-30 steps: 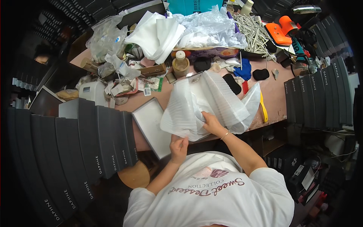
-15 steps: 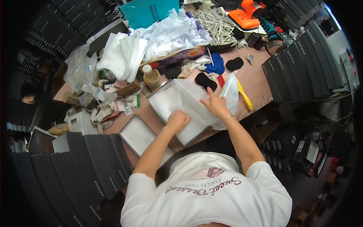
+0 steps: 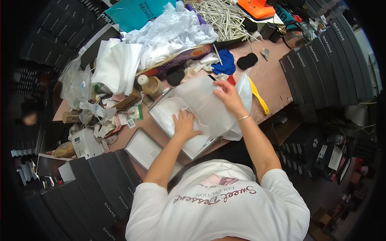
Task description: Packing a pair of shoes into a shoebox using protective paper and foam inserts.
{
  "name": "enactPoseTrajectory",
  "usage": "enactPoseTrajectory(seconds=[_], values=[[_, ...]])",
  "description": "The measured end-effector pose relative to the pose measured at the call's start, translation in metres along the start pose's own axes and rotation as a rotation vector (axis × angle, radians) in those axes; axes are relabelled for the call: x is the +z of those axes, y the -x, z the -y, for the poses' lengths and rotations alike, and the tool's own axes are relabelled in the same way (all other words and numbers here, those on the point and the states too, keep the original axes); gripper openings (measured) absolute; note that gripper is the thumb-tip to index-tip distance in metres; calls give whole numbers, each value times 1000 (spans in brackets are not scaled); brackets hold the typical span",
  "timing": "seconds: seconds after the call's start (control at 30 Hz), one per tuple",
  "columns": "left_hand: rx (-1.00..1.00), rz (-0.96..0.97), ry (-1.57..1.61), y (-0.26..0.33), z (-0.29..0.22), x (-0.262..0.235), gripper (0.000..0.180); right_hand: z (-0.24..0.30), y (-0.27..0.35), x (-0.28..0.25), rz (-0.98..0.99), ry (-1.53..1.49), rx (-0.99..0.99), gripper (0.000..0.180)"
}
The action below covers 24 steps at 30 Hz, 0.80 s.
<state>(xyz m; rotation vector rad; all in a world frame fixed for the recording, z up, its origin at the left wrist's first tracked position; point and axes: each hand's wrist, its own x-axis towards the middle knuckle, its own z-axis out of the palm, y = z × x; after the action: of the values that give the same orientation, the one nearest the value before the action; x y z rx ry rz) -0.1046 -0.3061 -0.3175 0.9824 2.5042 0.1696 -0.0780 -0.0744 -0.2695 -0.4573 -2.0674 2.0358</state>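
A shallow open white box [image 3: 164, 119] lies on the pinkish table [image 3: 275, 79] in front of me. Over it is spread a sheet of translucent white wrapping paper [image 3: 205, 105]. My left hand [image 3: 184, 124] presses flat on the paper inside the box, fingers apart. My right hand [image 3: 227, 95] grips the upper part of the same sheet and holds it down over the box. The box's lid [image 3: 145, 150] lies to the left near the table's front edge.
Stacks of dark flat boxes stand at the lower left [image 3: 94, 190] and the right [image 3: 317, 60]. The back of the table holds folded white cloth [image 3: 116, 66], crumpled plastic [image 3: 173, 34], pale sticks [image 3: 225, 18], a tape roll [image 3: 150, 85], a yellow tool [image 3: 258, 95].
The paper, held up and spread in both hands a second ago, has come down onto the box. My left hand moved into the box, and my right slid across the sheet.
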Motion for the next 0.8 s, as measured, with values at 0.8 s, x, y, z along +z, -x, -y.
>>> enactPoseTrajectory(seconds=[0.8], values=[[313, -192, 49, -15, -28, -1, 35, 29, 98, -80, -284, 1167, -429, 32]])
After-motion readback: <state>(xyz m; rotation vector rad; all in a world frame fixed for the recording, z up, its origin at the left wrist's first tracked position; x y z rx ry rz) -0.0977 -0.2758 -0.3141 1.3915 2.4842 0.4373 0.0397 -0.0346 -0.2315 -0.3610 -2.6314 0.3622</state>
